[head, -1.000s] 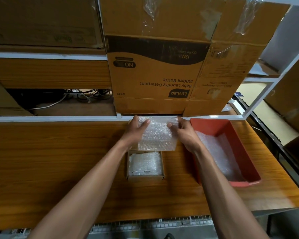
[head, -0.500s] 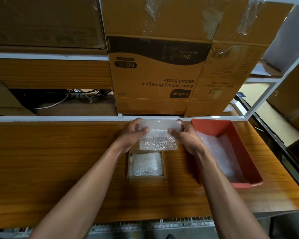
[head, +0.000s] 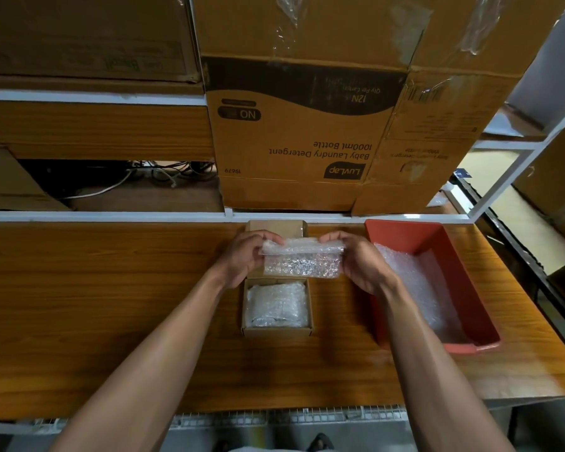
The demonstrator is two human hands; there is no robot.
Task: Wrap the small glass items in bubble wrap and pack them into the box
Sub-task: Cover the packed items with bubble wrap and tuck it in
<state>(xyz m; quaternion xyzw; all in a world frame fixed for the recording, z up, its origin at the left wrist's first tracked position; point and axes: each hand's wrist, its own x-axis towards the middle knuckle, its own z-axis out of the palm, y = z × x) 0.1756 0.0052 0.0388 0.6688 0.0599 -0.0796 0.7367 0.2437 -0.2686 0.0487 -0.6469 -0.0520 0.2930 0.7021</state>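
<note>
A folded bubble wrap sheet (head: pixel 302 259) is held above the wooden table, just beyond the small cardboard box (head: pixel 276 331). My left hand (head: pixel 245 256) pinches its left end and my right hand (head: pixel 359 259) pinches its right end. The top edge of the sheet is folded over toward me. Whether a glass item lies inside the fold cannot be told. The small box stands open with its lid flap (head: pixel 276 228) lying flat behind my hands, and a bubble-wrapped bundle (head: pixel 276 305) fills it.
A red plastic tray (head: pixel 405 231) with more bubble wrap (head: pixel 418 285) sits at the right of the table. Large cardboard cartons (head: pixel 294 132) stand on the shelf behind, above a white shelf rail (head: pixel 105 216). Cables lie at the back left.
Both hands have rolled the bubble wrap toward me, so the sheet is now shorter and thicker. The box lid flap behind the hands has come into view.
</note>
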